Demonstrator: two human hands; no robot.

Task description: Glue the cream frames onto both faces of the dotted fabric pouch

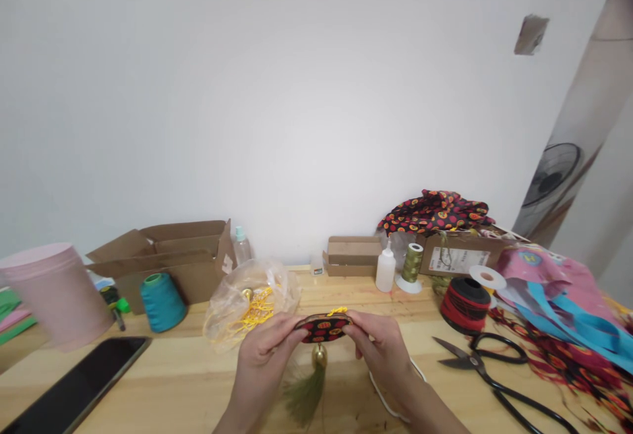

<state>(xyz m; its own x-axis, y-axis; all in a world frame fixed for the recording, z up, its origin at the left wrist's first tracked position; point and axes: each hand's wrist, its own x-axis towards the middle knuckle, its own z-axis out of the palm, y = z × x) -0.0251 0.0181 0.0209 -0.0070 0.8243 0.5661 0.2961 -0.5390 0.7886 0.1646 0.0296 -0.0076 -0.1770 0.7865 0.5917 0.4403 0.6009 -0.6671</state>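
Between both hands is a flat, rounded fabric ornament [324, 328], black with red and yellow figures. My left hand [270, 355] pinches its left end, and my right hand [380, 348] pinches its right end, fingers behind and thumbs in front. A gold bell [320, 355] hangs under the ornament, with an olive-green tassel [306, 394] below it. Some yellow cord [338, 310] shows at the top edge. Behind my left hand lies a clear plastic bag [227, 305] with yellow cords and a gold bell. A white cord [383, 398] runs beside my right wrist.
Black scissors [477, 363] lie open at right, near a red-and-black thread spool [465, 305] and fabric scraps [568, 355]. A white squeeze bottle [386, 269] stands behind. At left are a phone [79, 384], a teal thread cone [162, 302], a pink canister [54, 295] and a cardboard box [178, 269].
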